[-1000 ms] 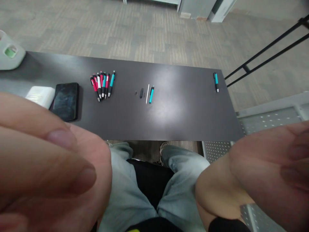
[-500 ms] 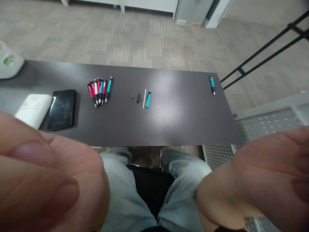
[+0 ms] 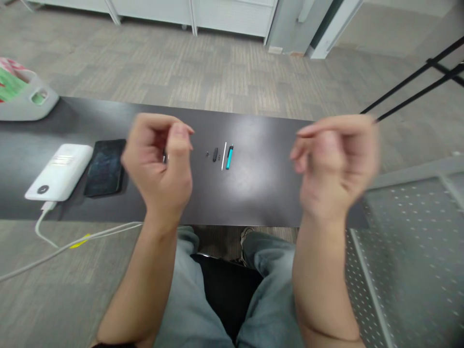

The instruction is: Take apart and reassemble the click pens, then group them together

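Both hands are raised over the dark table, apart from each other. My left hand (image 3: 159,164) is loosely curled, thumb close to the fingers, with nothing seen in it; a bit of a pen shows through its gap. My right hand (image 3: 331,162) is curled too, somewhat blurred, and nothing shows in its fingers. Between them on the table lie a teal pen barrel (image 3: 229,158), a thin white refill (image 3: 224,156), a black pen grip (image 3: 215,154), and a tiny dark piece (image 3: 207,154). The pen group and the single pen at the right are mostly or wholly hidden behind my hands.
A white power bank (image 3: 60,171) with a cable (image 3: 87,238) lies left, beside a black phone (image 3: 105,169). A white basket (image 3: 27,106) stands at the table's far left. Black rails (image 3: 409,84) and a perforated metal panel (image 3: 416,241) are on the right.
Both hands have moved away from the camera, out over the table, and the forearms now show. The view has shifted slightly left. The pen parts lie unmoved on the table.
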A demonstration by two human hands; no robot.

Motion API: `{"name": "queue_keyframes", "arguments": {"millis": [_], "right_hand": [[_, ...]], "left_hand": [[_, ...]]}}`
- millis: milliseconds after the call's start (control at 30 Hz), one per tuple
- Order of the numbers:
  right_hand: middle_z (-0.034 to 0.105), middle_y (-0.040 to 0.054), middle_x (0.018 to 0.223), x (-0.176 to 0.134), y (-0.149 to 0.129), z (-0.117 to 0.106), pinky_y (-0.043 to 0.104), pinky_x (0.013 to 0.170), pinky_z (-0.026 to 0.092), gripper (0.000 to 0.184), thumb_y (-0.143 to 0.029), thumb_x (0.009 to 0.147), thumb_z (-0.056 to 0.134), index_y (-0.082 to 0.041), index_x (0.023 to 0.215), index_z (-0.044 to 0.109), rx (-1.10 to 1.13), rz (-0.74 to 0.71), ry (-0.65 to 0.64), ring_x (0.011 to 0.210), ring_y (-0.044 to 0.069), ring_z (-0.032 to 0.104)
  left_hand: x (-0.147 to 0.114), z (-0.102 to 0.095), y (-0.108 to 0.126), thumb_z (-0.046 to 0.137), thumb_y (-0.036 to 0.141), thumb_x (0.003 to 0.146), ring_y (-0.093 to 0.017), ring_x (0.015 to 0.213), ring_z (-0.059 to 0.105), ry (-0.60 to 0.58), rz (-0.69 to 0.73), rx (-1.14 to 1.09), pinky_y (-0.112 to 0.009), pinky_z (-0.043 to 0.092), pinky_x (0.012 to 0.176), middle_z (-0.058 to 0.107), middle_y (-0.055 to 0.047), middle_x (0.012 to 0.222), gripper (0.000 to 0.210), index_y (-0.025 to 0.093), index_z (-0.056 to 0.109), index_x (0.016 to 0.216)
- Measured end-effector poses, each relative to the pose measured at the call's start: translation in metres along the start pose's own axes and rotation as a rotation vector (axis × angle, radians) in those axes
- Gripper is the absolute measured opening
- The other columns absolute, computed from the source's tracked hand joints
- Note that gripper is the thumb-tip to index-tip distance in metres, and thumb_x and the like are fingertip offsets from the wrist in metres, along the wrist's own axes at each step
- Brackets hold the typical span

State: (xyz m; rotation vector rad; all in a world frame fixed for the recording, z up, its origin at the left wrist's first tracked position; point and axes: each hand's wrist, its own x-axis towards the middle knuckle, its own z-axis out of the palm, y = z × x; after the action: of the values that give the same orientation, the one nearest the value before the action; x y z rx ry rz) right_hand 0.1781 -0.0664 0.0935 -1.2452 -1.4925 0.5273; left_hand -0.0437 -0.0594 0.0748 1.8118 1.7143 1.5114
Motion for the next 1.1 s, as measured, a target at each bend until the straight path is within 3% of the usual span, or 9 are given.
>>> {"name": "queue_keyframes", "arguments": {"millis": [33,100,167,233,333,567,800,1000,1100], "right_hand": [[0.064,0.0050,0.100,0.006,0.003,0.010,0.047,0.079,0.055,0.020,-0.046,0.106,0.053,-0.029,0.103,0.064,-0.026,-0.038,-0.085,0.081,0.023,0.062],[0.066,0.0036,0.101,0.014,0.017,0.027,0.039,0.078,0.053,0.015,-0.035,0.105,0.055,-0.027,0.105,0.068,-0.192,-0.089,-0.361,0.079,0.020,0.061],[0.065,0.0057,0.117,0.018,0.036,0.039,0.037,0.084,0.051,0.024,-0.027,0.106,0.050,-0.026,0.121,0.069,-0.360,-0.088,-0.537,0.087,0.019,0.062],[0.060,0.0075,0.129,0.017,0.053,0.046,0.035,0.082,0.049,0.032,-0.023,0.106,0.045,-0.029,0.130,0.066,-0.477,-0.104,-0.637,0.098,0.022,0.063],[0.054,0.0085,0.135,0.014,0.069,0.053,0.034,0.073,0.046,0.036,-0.022,0.107,0.040,-0.032,0.130,0.065,-0.556,-0.134,-0.684,0.094,0.023,0.062],[0.051,0.0128,0.132,0.016,0.081,0.048,0.037,0.084,0.046,0.023,-0.019,0.102,0.054,-0.025,0.120,0.066,-0.611,-0.221,-0.649,0.090,0.021,0.057],[0.061,0.0137,0.122,0.026,0.095,0.021,0.041,0.097,0.042,0.015,-0.020,0.102,0.055,-0.024,0.112,0.065,-0.487,-0.180,-0.592,0.115,0.027,0.056],[0.067,0.0091,0.112,0.028,0.103,0.004,0.034,0.077,0.042,0.014,-0.028,0.107,0.051,-0.021,0.118,0.057,-0.246,-0.048,-0.383,0.075,0.017,0.050],[0.070,0.0069,0.112,0.029,0.110,0.000,0.035,0.077,0.041,0.013,-0.028,0.105,0.056,-0.023,0.116,0.060,-0.264,-0.074,-0.311,0.076,0.019,0.051]], "left_hand": [[0.001,0.005,-0.008,0.055,0.027,0.105,-0.016,0.071,0.058,0.098,0.012,-0.038,-0.033,0.050,0.070,0.063,0.000,0.083,0.013,0.022,0.062,0.095],[0.003,0.017,-0.026,0.069,0.029,0.095,-0.014,0.061,0.056,-0.122,-0.048,0.030,-0.031,0.044,0.060,0.065,0.003,0.073,0.009,0.022,0.067,0.089],[0.003,0.027,-0.041,0.070,0.034,0.093,-0.018,0.068,0.063,-0.255,-0.110,0.152,-0.033,0.044,0.063,0.070,0.001,0.077,0.011,0.023,0.071,0.090],[0.001,0.033,-0.047,0.069,0.034,0.092,-0.022,0.075,0.067,-0.373,-0.129,0.247,-0.035,0.043,0.066,0.074,0.000,0.083,0.011,0.024,0.073,0.093],[-0.005,0.038,-0.044,0.066,0.031,0.092,-0.025,0.082,0.070,-0.440,-0.111,0.321,-0.037,0.040,0.067,0.075,-0.001,0.088,0.008,0.025,0.072,0.094],[-0.011,0.050,-0.039,0.066,0.037,0.097,-0.032,0.091,0.072,-0.521,-0.121,0.375,-0.041,0.042,0.067,0.076,-0.008,0.097,0.016,0.022,0.070,0.101],[-0.015,0.053,-0.038,0.064,0.036,0.099,-0.037,0.093,0.073,-0.571,-0.135,0.450,-0.043,0.044,0.065,0.074,-0.010,0.108,0.017,0.024,0.076,0.096],[-0.012,0.051,-0.040,0.055,0.032,0.105,-0.035,0.090,0.072,-0.620,-0.033,0.501,-0.041,0.042,0.065,0.072,-0.011,0.111,0.021,0.020,0.073,0.102],[-0.006,0.048,-0.049,0.056,0.030,0.104,-0.033,0.094,0.071,-0.602,-0.049,0.366,-0.041,0.046,0.073,0.074,-0.010,0.105,0.017,0.019,0.068,0.104]]}}
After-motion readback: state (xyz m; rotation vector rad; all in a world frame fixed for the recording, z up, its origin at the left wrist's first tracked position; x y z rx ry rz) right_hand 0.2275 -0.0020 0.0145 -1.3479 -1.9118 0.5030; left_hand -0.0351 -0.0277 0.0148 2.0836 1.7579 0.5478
